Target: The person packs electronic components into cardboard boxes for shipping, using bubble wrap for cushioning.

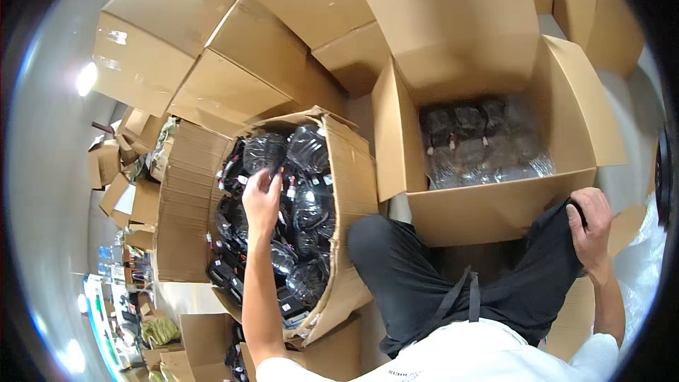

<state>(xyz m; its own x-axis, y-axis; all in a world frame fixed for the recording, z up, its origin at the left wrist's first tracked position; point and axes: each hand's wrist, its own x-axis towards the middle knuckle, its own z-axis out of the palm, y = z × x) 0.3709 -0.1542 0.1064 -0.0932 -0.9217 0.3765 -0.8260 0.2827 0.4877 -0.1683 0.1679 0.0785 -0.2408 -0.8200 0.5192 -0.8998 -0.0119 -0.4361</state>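
Note:
My left hand [262,201] reaches into the worn cardboard box [351,191] on the left, full of black bundles in clear plastic with small white connectors. Its bent fingers close at the lower edge of one plastic-wrapped black bundle [264,151]; the fingertips are partly hidden. Over my right knee lies my right hand [593,225], its fingers spread on the dark trousers and nothing seen in them. In front of me stands an open cardboard box [495,206]. A layer of similar wrapped bundles [468,122] covers part of its bottom, with clear bubble wrap [523,168] along the near side.
Large closed cartons [318,0] stand stacked at the far side. A raised flap [185,201] sticks out left of the worn box. Clear plastic wrap [640,269] lies at the right. Opened boxes [134,194] are heaped farther left, and another open carton [205,346] sits at the lower left.

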